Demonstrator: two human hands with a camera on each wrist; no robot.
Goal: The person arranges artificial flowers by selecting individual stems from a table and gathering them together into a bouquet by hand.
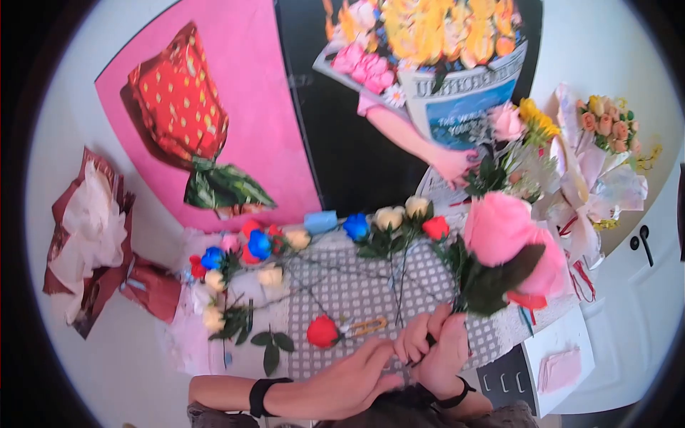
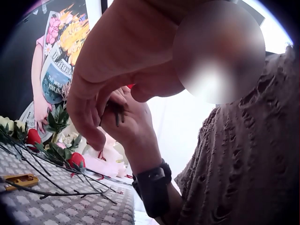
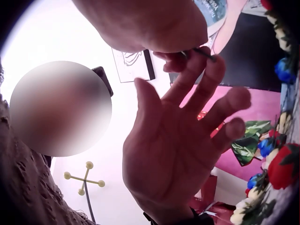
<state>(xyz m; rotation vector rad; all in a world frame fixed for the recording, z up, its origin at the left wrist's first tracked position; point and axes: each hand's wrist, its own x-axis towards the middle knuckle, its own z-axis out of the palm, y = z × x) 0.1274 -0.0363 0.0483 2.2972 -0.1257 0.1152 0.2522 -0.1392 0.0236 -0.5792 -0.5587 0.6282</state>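
Note:
Large pink roses point(image 1: 499, 228) with dark green leaves point(image 1: 499, 282) stand above my right hand point(image 1: 439, 349), whose fingers curl round their stems. My left hand point(image 1: 353, 374) reaches in from the left against the right one. In the right wrist view the left hand point(image 3: 173, 145) shows its palm, the thumb apart and fingertips touching a dark stem point(image 3: 206, 55) below the right hand point(image 3: 145, 23). The left wrist view has the left hand point(image 2: 122, 51) close up, partly covering the right hand point(image 2: 129, 115). The lower stem ends are mostly hidden.
On the checked cloth point(image 1: 464, 348) lie a red rose point(image 1: 322, 332), a yellow tool point(image 1: 369, 326) and a leaf sprig point(image 1: 272, 351). Several blue, cream and red roses line the back and left. Wrapped bouquets point(image 1: 599, 185) stand at right; dark red wrapping point(image 1: 89, 242) is at far left.

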